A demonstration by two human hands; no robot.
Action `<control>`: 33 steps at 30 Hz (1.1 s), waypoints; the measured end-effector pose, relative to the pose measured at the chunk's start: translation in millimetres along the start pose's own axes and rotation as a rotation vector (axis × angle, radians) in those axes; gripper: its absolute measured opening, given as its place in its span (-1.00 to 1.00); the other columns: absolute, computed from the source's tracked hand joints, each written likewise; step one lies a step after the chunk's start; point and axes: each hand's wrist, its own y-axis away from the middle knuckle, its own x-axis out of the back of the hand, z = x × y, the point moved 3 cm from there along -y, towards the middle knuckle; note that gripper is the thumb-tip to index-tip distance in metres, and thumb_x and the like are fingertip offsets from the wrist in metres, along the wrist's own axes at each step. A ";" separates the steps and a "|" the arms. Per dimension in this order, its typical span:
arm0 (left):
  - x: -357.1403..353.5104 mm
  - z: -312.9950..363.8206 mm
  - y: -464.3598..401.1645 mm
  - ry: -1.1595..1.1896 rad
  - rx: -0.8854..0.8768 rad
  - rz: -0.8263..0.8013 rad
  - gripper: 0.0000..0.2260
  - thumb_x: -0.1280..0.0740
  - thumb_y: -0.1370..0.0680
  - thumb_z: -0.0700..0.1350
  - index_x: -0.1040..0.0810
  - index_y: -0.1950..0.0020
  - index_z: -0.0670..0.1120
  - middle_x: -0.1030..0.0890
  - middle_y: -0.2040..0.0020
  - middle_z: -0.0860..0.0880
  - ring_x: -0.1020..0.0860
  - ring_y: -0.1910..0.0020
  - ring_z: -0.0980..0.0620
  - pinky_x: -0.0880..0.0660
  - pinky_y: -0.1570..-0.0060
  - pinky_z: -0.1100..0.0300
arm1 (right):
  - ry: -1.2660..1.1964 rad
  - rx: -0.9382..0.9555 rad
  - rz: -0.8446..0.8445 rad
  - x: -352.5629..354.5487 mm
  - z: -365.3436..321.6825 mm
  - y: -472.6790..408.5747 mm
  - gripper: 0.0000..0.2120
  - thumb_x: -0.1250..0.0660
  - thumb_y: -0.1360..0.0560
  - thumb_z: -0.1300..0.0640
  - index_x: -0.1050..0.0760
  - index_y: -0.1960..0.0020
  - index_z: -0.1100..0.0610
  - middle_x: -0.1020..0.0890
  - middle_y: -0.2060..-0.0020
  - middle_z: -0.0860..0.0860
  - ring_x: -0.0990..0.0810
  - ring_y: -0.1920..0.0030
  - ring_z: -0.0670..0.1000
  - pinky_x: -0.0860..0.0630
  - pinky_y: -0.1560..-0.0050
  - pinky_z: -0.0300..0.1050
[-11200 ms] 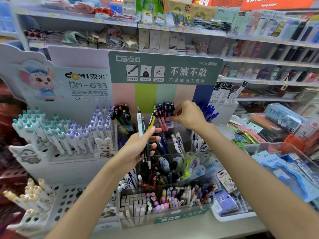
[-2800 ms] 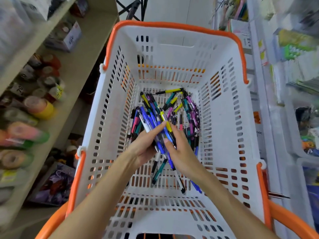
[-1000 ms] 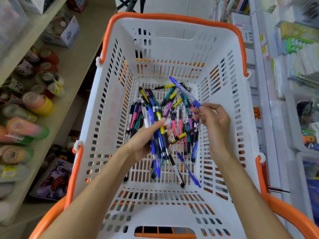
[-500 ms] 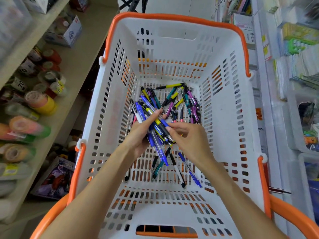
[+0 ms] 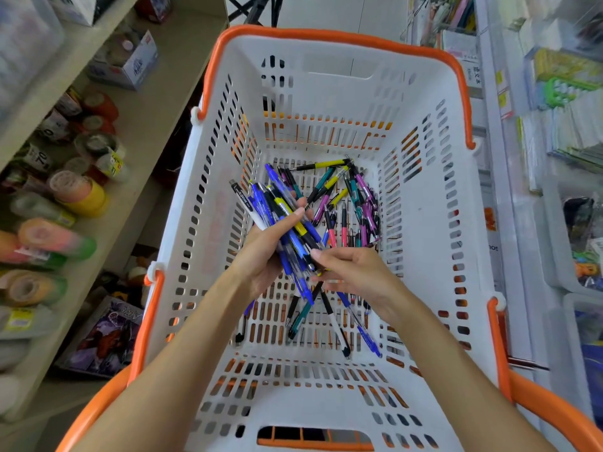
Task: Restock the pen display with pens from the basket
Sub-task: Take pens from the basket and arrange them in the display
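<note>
From the head camera, both forearms are reaching down and forward into a white basket [image 5: 430, 223] with an orange rim, meeting just above its slotted floor.

The left hand [image 5: 261, 256] is lying palm up, fingers curled round a bundle of pens [image 5: 287, 223] and the thumb pressing across the top of it. The bundle is fanning out up and to the left, with its lower ends poking out below the hand (mostly blue barrels, plus a yellow-and-black one and a white one with dark print).

The right hand [image 5: 355, 272] is coming in from the right, knuckles up and wrist slightly bent. Its thumb and forefinger are pinching the lower end of the same bundle, just beside the left palm, while the other fingers are curling underneath.

Loose pens [image 5: 355, 203] are lying in a heap on the basket floor beyond the hands, in purple, teal, yellow and pink. A few more pens [image 5: 339, 324] are lying under the wrists, nearer the camera.

Rolls of tape [image 5: 78, 194] are sitting on a shelf [image 5: 156, 102] to the left of the basket.
</note>
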 end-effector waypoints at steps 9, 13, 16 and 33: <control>0.8 -1.3 3.9 -0.128 0.104 -0.036 -0.79 -0.32 -0.55 -0.10 -0.64 -0.15 0.04 -0.67 -0.09 0.01 -0.65 -0.03 0.10 -0.61 0.10 0.14 | 0.245 0.133 0.221 3.5 -3.3 -0.6 -0.56 -0.45 -0.35 -0.20 -0.44 -0.03 0.07 -0.55 -0.05 -0.06 -0.57 -0.08 -0.09 -0.55 -0.07 -0.08; -5.5 -7.6 10.5 -0.306 0.367 -0.247 -0.84 -0.39 -0.43 -0.09 -0.72 0.05 0.03 -0.68 -0.08 -0.03 -0.65 -0.05 0.04 -0.55 -0.10 0.00 | 0.135 0.312 0.336 11.2 -23.2 5.1 -0.74 -0.27 -0.52 -0.12 -0.40 -0.13 -0.02 -0.52 -0.04 -0.13 -0.53 -0.02 -0.19 -0.48 0.13 -0.38; -6.0 -18.2 15.3 -0.515 0.553 -0.402 -0.83 -0.43 -0.38 -0.07 -0.72 0.05 0.00 -0.67 -0.09 0.00 -0.60 -0.14 0.08 -0.48 -0.20 0.03 | 0.173 0.349 0.324 22.8 -26.6 5.9 -0.87 -0.25 -0.56 -0.05 -0.49 -0.05 -0.06 -0.56 -0.02 -0.10 -0.52 0.03 -0.19 -0.44 0.16 -0.44; 8.7 -28.1 9.9 -0.808 0.645 -0.519 -0.43 -0.53 -0.31 -0.01 -0.55 -0.25 -0.23 -0.67 -0.08 -0.02 -0.52 -0.26 0.01 -0.30 -0.39 -0.05 | 0.387 0.107 -0.051 29.4 -19.9 6.2 -0.79 -0.40 -0.48 0.06 -0.59 -0.10 -0.12 -0.59 -0.01 -0.10 -0.52 0.12 -0.23 -0.44 0.17 -0.41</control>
